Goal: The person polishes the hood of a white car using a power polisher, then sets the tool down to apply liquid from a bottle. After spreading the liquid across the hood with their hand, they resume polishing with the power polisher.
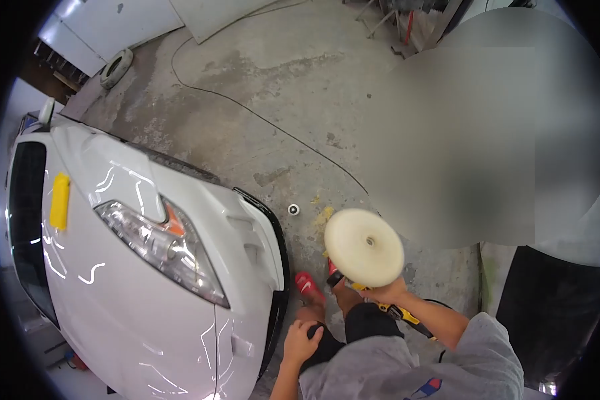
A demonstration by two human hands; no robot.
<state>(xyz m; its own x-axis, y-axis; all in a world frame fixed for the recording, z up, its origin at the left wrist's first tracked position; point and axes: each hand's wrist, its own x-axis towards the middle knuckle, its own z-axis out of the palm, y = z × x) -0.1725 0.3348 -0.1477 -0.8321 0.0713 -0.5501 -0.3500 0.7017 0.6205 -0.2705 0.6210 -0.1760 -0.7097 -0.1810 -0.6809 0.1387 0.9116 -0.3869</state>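
Polisher (399, 313) in your right hand (388, 292), clear of the front bumper (253, 227); cream pad (353, 257) turned up toward you, touching no panel. Right fingers look wrapped round the tool's body, though the pad hides part of the grip. Left hand (302, 343) rests on your black shorts (373, 323), fingers loosely bent, holding nothing. Step in hand, by my judgement: checking the pad, or a pause, beside the white car (140, 287). Next move seems to call for both hands steadying the tool, pad laid flat, headlight (163, 243) edges spared, floor cable (267, 120) kept clear
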